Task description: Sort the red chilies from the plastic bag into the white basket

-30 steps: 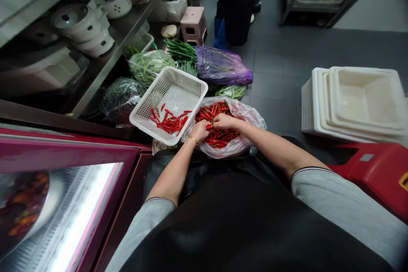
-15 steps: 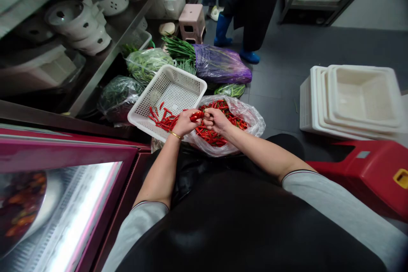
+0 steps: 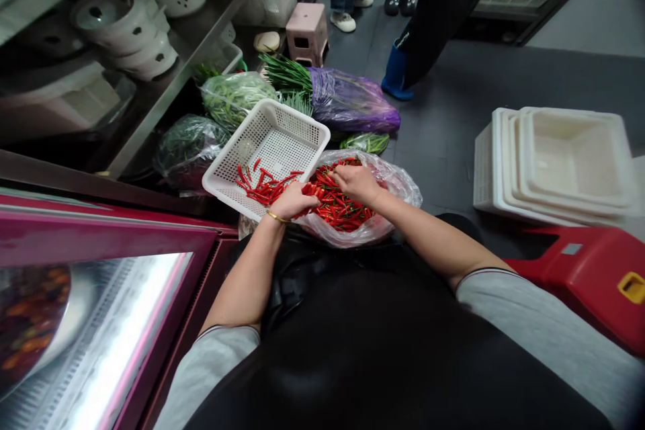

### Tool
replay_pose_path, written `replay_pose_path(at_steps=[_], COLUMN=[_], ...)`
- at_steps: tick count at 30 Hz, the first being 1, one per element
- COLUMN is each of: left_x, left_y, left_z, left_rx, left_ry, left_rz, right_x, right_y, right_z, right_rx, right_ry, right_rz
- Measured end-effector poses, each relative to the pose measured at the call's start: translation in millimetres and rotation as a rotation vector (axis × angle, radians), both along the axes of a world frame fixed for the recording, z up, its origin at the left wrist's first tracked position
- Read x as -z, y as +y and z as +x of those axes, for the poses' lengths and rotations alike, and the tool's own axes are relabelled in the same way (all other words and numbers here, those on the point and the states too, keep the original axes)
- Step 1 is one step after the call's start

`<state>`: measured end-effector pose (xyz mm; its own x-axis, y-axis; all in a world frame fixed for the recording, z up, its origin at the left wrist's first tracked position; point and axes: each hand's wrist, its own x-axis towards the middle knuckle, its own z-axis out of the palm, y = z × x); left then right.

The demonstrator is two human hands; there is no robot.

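Note:
Red chilies with green stems (image 3: pixel 345 211) fill a clear plastic bag (image 3: pixel 406 195) on the floor in front of me. Tilted against the bag's left side is a white perforated basket (image 3: pixel 222 191) with loose red chilies (image 3: pixel 262 185) at its lower end. My left hand (image 3: pixel 292 201), with a gold bangle at the wrist, is closed around red chilies where basket and bag meet. Over the bag, my right hand (image 3: pixel 357 183) reaches down with its fingertips among the chilies; whether it grips one is hidden.
Bagged greens (image 3: pixel 236 97) and a purple bag (image 3: pixel 353 101) lie beyond the basket. A pink stool (image 3: pixel 307 33) is behind them. People stand at the back, one in a blue boot (image 3: pixel 397 74). Stacked white bins (image 3: pixel 579 154) and a red container (image 3: pixel 594 275) stand right.
My right hand has left the chilies at my left hand and moved right, down into the bag. The person in blue boots has shifted right, and other people's legs now show behind.

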<state>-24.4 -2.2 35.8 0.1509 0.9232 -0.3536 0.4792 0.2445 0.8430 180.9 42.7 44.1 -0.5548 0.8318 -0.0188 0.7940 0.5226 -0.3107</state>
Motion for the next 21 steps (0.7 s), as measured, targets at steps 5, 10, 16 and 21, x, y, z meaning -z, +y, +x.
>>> replay_pose_path(at_steps=[5, 10, 16, 21], left_x=[-8.2, -3.6, 46.0, 47.2], left_y=[24, 21, 3, 14], left_z=[-73, -41, 55, 37], left_rx=[-0.08, 0.065, 0.421, 0.271], left_ry=[0.828, 0.83, 0.637, 0.248], left_rz=[0.126, 0.482, 0.422, 0.492], right_x=[5.1, 39.0, 37.6, 23.4], right_y=[8, -17, -3, 15], right_z=[28, -3, 8, 31], right_rx=[-0.031, 0.006, -0.037, -0.211], right_ry=[-0.37, -0.303, -0.212, 0.315], right_rz=[-0.197, -0.308, -0.272, -0.481])
